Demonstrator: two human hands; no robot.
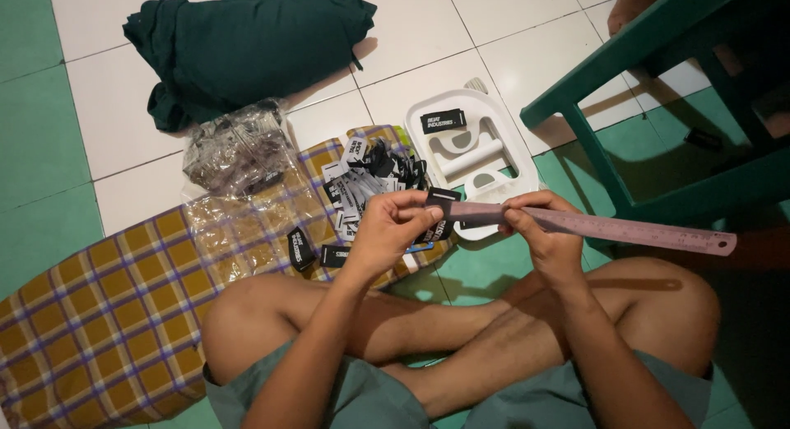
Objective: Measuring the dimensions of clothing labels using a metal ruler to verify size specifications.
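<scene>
Black label (pixel 440 200) pinched by left hand (pixel 387 231) against metal ruler (pixel 625 230), ruler gripped by right hand (pixel 547 236); label pile (pixel 370 178) seemingly mostly unprocessed; few laid on checked cloth (pixel 107 297).

The floor (pixel 461 75) is tiled in white and green squares. A yellow checked cloth (pixel 99 314) lies spread on it and serves as landmark. Beyond the cloth's far edge sits a heap of dark green fabric (pixel 247 42), and just nearer, touching the cloth, a crumpled clear plastic bag (pixel 239 149). To the cloth's right lies a white plastic tray (pixel 510 162); further right stands a green plastic chair (pixel 650 108).
</scene>
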